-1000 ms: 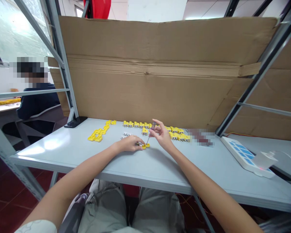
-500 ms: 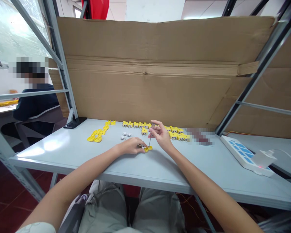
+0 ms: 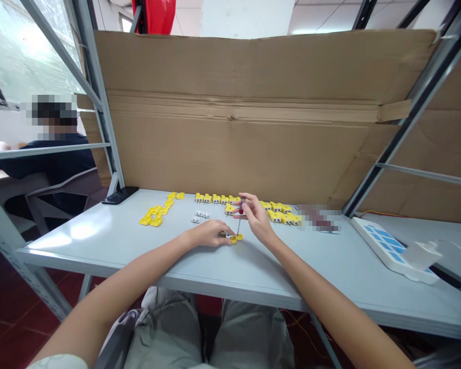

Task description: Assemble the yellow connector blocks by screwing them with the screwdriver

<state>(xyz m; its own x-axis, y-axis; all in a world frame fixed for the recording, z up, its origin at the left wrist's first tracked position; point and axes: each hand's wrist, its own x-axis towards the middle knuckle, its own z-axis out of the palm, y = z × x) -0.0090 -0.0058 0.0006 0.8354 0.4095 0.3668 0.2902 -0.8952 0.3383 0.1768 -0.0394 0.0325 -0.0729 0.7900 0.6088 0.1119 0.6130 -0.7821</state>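
Grip: left hand (image 3: 206,234), one yellow connector (image 3: 235,238); right hand (image 3: 257,218), one screwdriver (image 3: 238,224)

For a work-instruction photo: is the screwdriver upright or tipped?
Nearly upright: the thin metal-shafted screwdriver points down from the right hand's fingers, its shaft leaning only slightly towards the yellow plastic connector.

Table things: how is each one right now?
Left hand, pinching a yellow connector
Right hand, holding a screwdriver upright
Screwdriver, tip pointing down at the connector
Yellow connector, held against the table
Other yellow connectors, lying in rows
White pieces, lying flat
Phone, lying flat
Power strip, plug in it
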